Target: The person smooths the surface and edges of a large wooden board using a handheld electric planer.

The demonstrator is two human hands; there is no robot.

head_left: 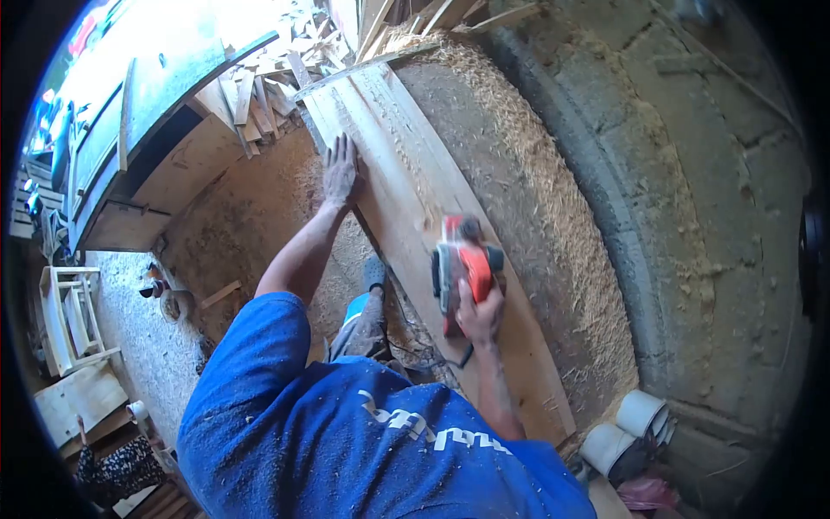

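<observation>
A long, pale wooden board (510,346) lies on the workbench, running from the far left toward me at the lower right. My right hand (480,313) is wrapped round the handle of a red and black electric hand planer (468,264), which rests on the board's near half. Its front end looks slightly blurred. Flat against the left edge of the board, farther up, lies my left hand (343,170) with its fingers stretched out. Curls of wood shavings (406,156) are scattered over the far part of the board. A dark cord trails from the planer's rear.
Shavings are heaped along the bench's right side (562,216), beside a concrete wall (692,216). Wood offcuts (255,104) pile up at the far end. A large wooden cabinet (164,112) stands left. White rolls (622,428) sit lower right. Another person's patterned sleeve (125,471) shows lower left.
</observation>
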